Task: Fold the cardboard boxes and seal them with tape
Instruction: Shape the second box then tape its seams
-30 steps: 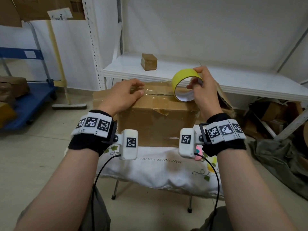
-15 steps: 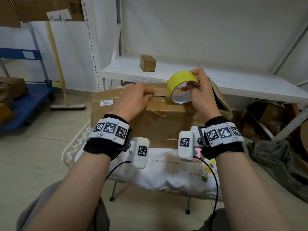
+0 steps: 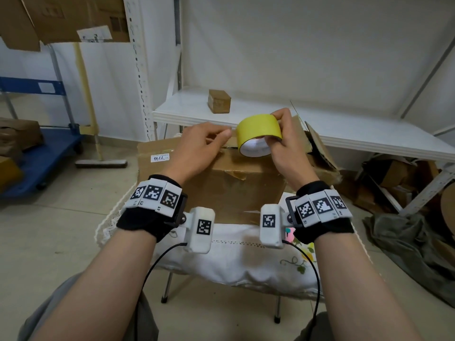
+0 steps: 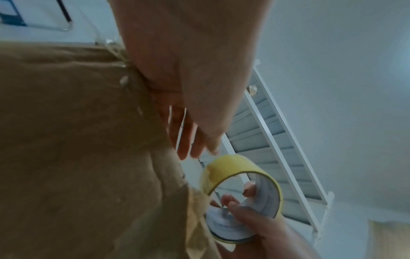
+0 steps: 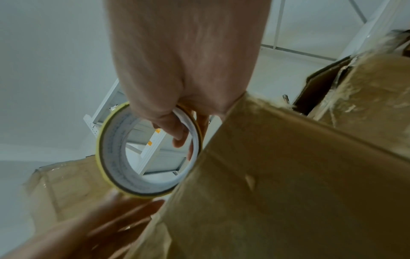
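the cardboard box [image 3: 236, 183] sits on a small table draped with a white embroidered cloth [image 3: 236, 257], and everything below is placed relative to that box. its top flaps are folded down, with a seam running across the top and scraps of old clear tape on the near edge.

the right hand [image 3: 283, 146] holds the yellow tape roll [image 3: 258, 130] just above the box's top, toward its right half. the thumb goes through the white core and the other fingers curl over the yellow outer face, so the roll is pinched between them; the right wrist view shows the thumb [image 5: 175, 129] inside the ring and the roll standing on edge over the box top.

the left hand [image 3: 199, 148] is over the box's top, left of the roll, palm down, with its fingertips reaching toward the roll's left side. in the left wrist view its fingers [image 4: 193, 140] look fairly straight and stop just short of the roll [image 4: 241, 198]; whether they pinch a loose tape end cannot be told, as the view is blurred.

behind the box runs a white shelf [image 3: 344, 134] carrying 1 small brown box [image 3: 218, 101]. to the box's right stands another opened carton with torn flaps [image 3: 320, 148]. to its left, a white label reading 7719 [image 3: 159, 158] shows on a flattened carton. further left, a blue cart [image 3: 44, 153] stands on the floor.
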Demonstrator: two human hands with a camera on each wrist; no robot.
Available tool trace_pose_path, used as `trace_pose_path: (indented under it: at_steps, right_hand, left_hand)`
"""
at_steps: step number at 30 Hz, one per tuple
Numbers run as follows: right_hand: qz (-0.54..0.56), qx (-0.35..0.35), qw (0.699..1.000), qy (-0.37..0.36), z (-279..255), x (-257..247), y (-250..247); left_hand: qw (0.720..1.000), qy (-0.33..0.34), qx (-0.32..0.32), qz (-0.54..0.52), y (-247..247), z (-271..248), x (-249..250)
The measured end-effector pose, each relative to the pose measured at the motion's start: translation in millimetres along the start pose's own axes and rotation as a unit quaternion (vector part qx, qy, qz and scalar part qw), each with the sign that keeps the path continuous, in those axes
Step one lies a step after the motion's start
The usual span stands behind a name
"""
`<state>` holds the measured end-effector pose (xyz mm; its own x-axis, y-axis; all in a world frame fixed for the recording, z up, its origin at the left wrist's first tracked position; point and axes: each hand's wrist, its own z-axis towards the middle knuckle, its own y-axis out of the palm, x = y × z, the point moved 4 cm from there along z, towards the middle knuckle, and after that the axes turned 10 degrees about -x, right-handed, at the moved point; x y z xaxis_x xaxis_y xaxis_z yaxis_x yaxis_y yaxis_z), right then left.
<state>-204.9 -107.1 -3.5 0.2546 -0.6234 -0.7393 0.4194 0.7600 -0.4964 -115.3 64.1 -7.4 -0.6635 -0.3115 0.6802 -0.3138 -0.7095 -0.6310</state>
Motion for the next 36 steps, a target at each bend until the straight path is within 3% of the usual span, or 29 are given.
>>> trace_pose_path:
  at_steps: [3, 8, 13, 19, 27, 33, 36]
  right_hand:
    - [0.002, -0.022, 1.000, -0.004, -1.9, -9.8, 7.4]
    - [0.005, -0.056, 0.998, 0.014, -3.0, -15.5, 19.7]
    - [0.026, -0.068, 0.997, 0.017, -4.1, -22.9, 25.4]
    - [0.060, -0.086, 0.994, 0.017, -5.2, -28.0, 23.1]
    - [0.069, -0.087, 0.994, -0.012, -8.1, -33.2, 21.0]
    - [0.062, -0.088, 0.994, -0.011, -9.7, -34.5, 20.3]
    - [0.064, -0.093, 0.994, -0.001, -10.4, -33.8, 20.3]
  left_hand:
    - [0.987, 0.007, -0.034, -0.158, 4.9, -1.3, 6.4]
    - [0.978, 0.008, 0.042, -0.204, -2.9, -5.0, 6.2]
    - [0.971, 0.025, 0.075, -0.226, -8.6, -7.7, 5.5]
    - [0.973, 0.100, 0.134, -0.161, -17.2, -12.0, 12.2]
    - [0.960, 0.220, 0.173, 0.028, -17.1, -16.5, 24.9]
    - [0.948, 0.248, 0.178, 0.087, -15.1, -21.1, 30.7]
    - [0.953, 0.240, 0.174, 0.067, -17.3, -21.1, 29.1]
